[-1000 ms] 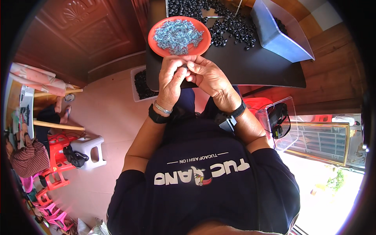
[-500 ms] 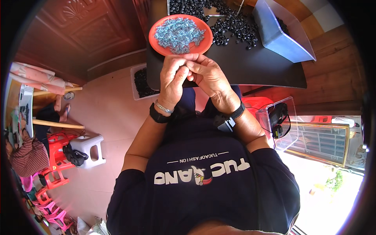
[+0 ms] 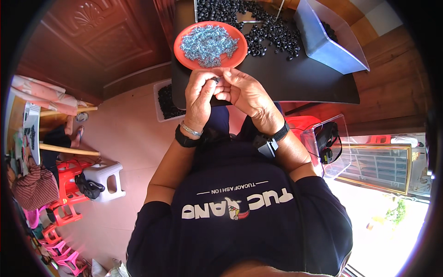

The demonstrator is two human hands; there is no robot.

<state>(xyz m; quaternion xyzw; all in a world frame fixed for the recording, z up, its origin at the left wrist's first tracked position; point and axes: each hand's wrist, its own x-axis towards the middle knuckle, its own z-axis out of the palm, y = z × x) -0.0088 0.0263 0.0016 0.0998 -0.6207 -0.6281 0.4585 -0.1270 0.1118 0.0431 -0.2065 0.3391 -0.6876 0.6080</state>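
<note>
My left hand (image 3: 199,94) and my right hand (image 3: 247,92) meet fingertip to fingertip just in front of the dark table's (image 3: 304,81) near edge. Between the fingertips sits a small dark bead-like piece (image 3: 217,80), pinched by both hands. Directly beyond the hands lies an orange plate (image 3: 182,53) heaped with small shiny blue-silver pieces (image 3: 208,44). A wide scatter of small black beads (image 3: 272,32) covers the table behind it.
A clear plastic bin (image 3: 325,46) stands tilted at the table's right. A white tray of black beads (image 3: 166,101) rests on the floor at left. A clear box with dark gear (image 3: 330,143) sits at my right. Plastic stools (image 3: 99,177) stand at left.
My hands have stayed together at the table's edge, with only small finger shifts around the piece. The plate and beads have not moved.
</note>
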